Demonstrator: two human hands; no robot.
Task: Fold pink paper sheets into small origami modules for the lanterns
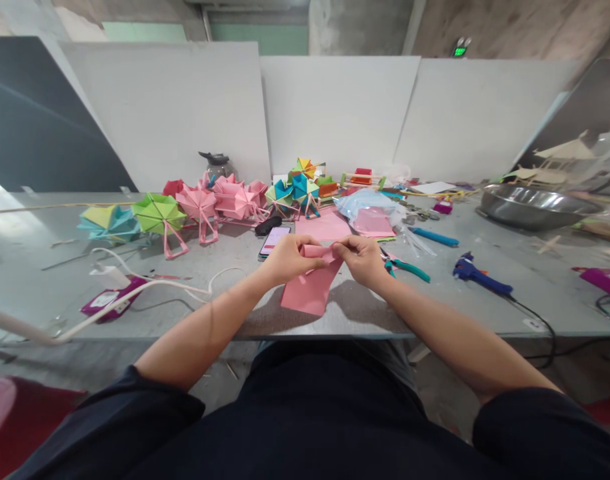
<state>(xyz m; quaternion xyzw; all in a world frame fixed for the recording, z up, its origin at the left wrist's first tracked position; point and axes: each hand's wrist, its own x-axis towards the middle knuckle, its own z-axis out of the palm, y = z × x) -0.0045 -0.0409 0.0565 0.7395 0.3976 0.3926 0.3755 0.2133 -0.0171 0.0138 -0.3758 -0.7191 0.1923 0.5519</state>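
Observation:
A sheet of pink paper (pixel 309 291) hangs between my two hands above the front of the grey table, its upper edge folded over. My left hand (pixel 292 259) grips the upper left part, thumb lying across the front of the fold. At the upper right corner, my right hand (pixel 361 259) pinches the paper between thumb and fingers. Behind the hands lies more pink paper (pixel 319 225) flat on the table. A phone (pixel 275 241) with a lit screen is just left of my left hand. Pliers with teal handles (pixel 412 269) lie right of my right hand.
Folded paper models in pink (pixel 199 201), green (pixel 159 212) and blue stand at the back left. To the right are a blue glue gun (pixel 482 275), a blue-handled tool (pixel 436 237) and a steel bowl (pixel 537 208). A purple power strip (pixel 112 300) with a white cable lies left.

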